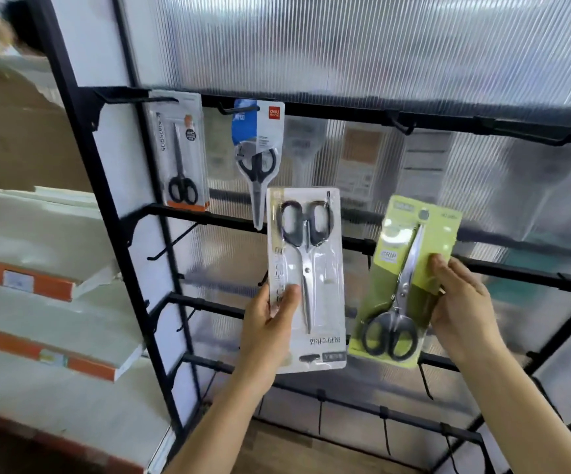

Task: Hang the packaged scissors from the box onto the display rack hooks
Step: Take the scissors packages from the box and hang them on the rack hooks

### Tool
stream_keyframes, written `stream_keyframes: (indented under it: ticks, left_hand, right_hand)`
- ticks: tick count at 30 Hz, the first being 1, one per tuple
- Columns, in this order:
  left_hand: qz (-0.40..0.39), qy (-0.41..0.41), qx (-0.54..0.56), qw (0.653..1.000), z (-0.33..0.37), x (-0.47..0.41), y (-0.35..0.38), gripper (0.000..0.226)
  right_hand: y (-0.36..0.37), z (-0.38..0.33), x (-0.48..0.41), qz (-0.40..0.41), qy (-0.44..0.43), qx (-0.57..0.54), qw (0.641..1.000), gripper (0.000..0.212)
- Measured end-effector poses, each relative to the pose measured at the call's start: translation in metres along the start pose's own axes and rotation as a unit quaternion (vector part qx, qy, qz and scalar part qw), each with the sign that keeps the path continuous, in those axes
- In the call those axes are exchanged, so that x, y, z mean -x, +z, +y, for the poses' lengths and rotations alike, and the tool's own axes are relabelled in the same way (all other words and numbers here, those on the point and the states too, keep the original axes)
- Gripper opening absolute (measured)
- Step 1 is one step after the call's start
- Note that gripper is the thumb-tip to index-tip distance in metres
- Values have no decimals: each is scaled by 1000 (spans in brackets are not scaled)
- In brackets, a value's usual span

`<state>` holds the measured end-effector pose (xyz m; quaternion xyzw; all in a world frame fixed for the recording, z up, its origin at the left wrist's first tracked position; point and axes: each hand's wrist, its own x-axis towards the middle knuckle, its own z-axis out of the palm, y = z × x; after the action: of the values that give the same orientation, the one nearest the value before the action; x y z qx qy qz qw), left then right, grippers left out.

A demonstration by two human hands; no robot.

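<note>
Packs in hand: two. White pack (306, 278), just below frame centre at 6 o'clock, upright, scissor handles uppermost; its print reads inverted, so the hang slot is probably at the low end. Green pack (403, 278) at 4 o'clock, tilted with its top leaning right, handles down, a small hole near the top edge.

Left hand (270, 319) pinches the white pack at its left edge, thumb on the front, fingers behind. Right hand (462, 302) grips the green pack's right edge, fingers curled onto the front.

Handling, as judged: card backing with clear blister, light, fairly stiff but will flex if held by one corner; plastic face slippery. Weight sits at the steel, so edge grips near mid-length look sound. Keep fingers off the hang hole. White pack likely needs turning over first.

Orange-edged pack (181, 155) and blue-topped pack (258, 155) hang at 10 to 11 o'clock from the top bar (345, 109). Empty hook (402, 126) at 1 o'clock, well apart from both held packs.

Box not in view.
</note>
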<state>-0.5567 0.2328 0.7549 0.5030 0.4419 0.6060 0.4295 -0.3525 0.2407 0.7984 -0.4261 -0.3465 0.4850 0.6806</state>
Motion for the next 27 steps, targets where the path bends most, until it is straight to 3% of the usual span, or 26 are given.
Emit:
stream_keyframes:
  ticks: [5, 8, 12, 16, 20, 27]
  left_hand:
    - [16, 12, 3, 1000, 6, 1, -4, 10]
    - [47, 22, 2, 999, 6, -1, -14, 7]
    - [149, 31, 50, 987, 13, -11, -42, 12]
    - [215, 29, 80, 973, 21, -22, -68, 17]
    - [192, 43, 48, 979, 21, -25, -76, 30]
    - [93, 103, -13, 990, 22, -30, -52, 14]
  right_hand:
    - [12, 2, 2, -30, 22, 25, 999, 23]
    - [22, 4, 8, -51, -34, 89, 994, 15]
    - [30, 20, 9, -112, -133, 212, 962, 46]
    - [41, 36, 2, -140, -145, 335, 920, 59]
    - [60, 43, 1, -135, -132, 360, 914, 48]
    - [72, 22, 1, -104, -137, 312, 935, 17]
